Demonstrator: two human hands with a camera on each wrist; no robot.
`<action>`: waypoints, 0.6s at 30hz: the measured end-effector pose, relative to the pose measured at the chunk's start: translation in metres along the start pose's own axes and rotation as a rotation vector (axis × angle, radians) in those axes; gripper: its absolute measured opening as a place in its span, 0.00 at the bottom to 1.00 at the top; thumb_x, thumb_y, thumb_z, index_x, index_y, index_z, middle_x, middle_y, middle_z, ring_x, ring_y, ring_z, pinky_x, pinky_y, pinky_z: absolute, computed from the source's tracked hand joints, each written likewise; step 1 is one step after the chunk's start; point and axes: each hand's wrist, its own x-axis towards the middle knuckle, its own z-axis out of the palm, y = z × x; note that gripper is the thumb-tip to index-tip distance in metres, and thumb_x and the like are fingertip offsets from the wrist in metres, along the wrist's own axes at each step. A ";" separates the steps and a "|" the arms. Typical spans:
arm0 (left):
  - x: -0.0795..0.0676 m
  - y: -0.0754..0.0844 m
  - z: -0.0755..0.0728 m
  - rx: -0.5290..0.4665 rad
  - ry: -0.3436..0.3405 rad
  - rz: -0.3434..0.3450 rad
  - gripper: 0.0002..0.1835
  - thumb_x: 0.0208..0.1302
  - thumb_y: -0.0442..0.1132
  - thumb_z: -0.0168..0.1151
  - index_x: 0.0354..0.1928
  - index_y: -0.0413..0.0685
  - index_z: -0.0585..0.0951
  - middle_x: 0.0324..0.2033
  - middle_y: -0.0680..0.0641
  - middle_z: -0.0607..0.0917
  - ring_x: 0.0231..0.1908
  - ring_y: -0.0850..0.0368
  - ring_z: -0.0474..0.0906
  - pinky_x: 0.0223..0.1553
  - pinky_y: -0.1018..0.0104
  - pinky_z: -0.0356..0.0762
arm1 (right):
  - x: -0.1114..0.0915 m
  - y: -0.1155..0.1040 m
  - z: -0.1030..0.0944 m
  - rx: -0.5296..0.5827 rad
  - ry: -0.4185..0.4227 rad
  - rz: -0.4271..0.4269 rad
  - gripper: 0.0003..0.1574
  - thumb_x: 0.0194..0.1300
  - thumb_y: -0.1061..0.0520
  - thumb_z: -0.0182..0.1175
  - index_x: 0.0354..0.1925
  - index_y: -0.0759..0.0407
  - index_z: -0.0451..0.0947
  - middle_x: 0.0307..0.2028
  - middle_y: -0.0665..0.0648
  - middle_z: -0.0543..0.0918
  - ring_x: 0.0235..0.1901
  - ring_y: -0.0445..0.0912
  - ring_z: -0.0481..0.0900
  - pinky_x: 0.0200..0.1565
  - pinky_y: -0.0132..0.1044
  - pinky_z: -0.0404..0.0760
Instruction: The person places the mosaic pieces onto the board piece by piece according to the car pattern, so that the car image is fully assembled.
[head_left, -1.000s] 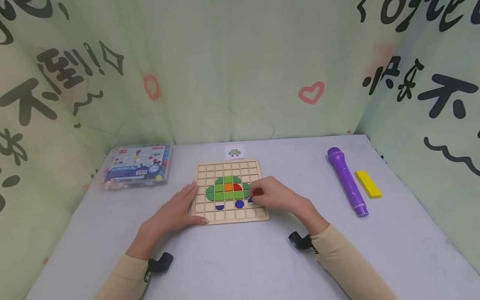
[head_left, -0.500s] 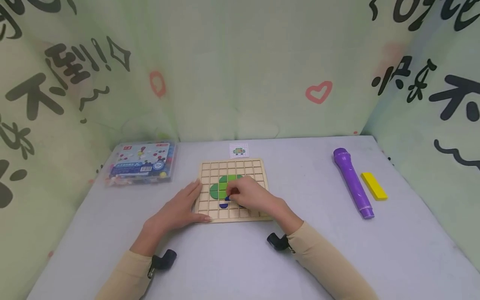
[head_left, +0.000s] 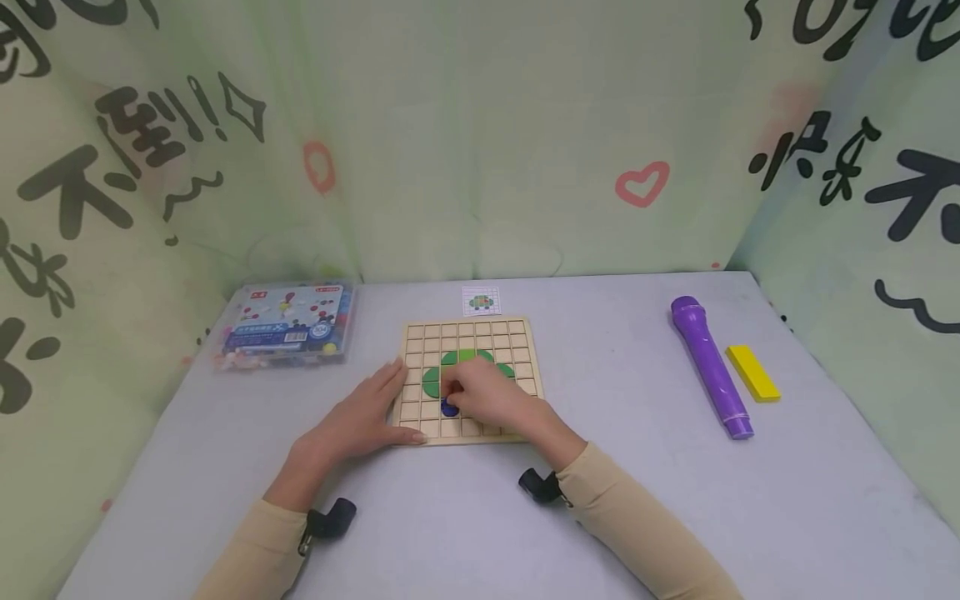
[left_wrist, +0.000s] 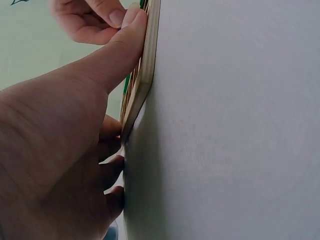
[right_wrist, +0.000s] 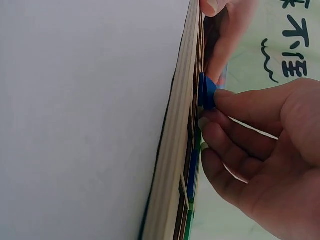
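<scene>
A square wooden grid board lies on the table, with green tiles in its middle cells. Straight fingers of my left hand rest along the board's left edge, and the thumb presses on its near left corner. My right hand is over the board and pinches a small blue half-round tile between thumb and fingertips. That tile stands right at another blue tile in the grid. The right hand covers several tiles in the head view; more blue shows along the board in the right wrist view.
A small picture card lies behind the board. To the left stands a clear plastic box with a printed label. On the right lie a purple stick with a wider end and a yellow block. Printed curtains surround the table.
My right hand has carried the blue tile left across the board, from its right side to the left blue tile. The left hand stays at the board's edge. The head view has shifted slightly.
</scene>
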 end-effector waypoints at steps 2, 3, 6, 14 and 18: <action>0.000 0.000 0.000 0.004 0.001 0.003 0.64 0.50 0.73 0.66 0.79 0.44 0.49 0.80 0.44 0.48 0.78 0.42 0.47 0.76 0.45 0.55 | -0.001 -0.001 0.000 -0.006 0.001 0.001 0.10 0.65 0.65 0.60 0.30 0.54 0.84 0.26 0.47 0.82 0.27 0.40 0.75 0.30 0.28 0.76; 0.000 0.000 0.000 0.005 0.001 0.004 0.64 0.50 0.73 0.66 0.79 0.44 0.49 0.80 0.44 0.48 0.78 0.41 0.47 0.76 0.44 0.55 | -0.001 -0.001 0.000 -0.010 0.001 -0.001 0.10 0.65 0.65 0.60 0.30 0.54 0.85 0.26 0.46 0.82 0.27 0.39 0.75 0.30 0.28 0.77; 0.000 0.000 0.000 0.003 0.002 0.005 0.64 0.50 0.72 0.67 0.79 0.43 0.49 0.80 0.43 0.48 0.78 0.41 0.47 0.76 0.44 0.55 | -0.001 -0.001 0.000 -0.029 0.001 0.006 0.09 0.65 0.64 0.60 0.32 0.55 0.86 0.28 0.47 0.84 0.28 0.39 0.76 0.31 0.28 0.78; -0.001 0.001 0.000 0.009 0.001 0.002 0.64 0.50 0.72 0.67 0.79 0.43 0.49 0.79 0.43 0.48 0.78 0.41 0.46 0.77 0.44 0.54 | -0.004 -0.001 -0.002 -0.082 -0.023 0.021 0.12 0.66 0.63 0.59 0.39 0.55 0.89 0.36 0.50 0.89 0.34 0.39 0.79 0.37 0.28 0.81; -0.001 0.001 0.000 0.005 0.003 0.000 0.64 0.51 0.72 0.67 0.79 0.44 0.49 0.80 0.43 0.48 0.78 0.41 0.47 0.76 0.44 0.54 | -0.006 -0.002 -0.004 -0.082 -0.030 0.013 0.12 0.66 0.64 0.58 0.40 0.56 0.89 0.39 0.51 0.89 0.37 0.39 0.81 0.40 0.30 0.82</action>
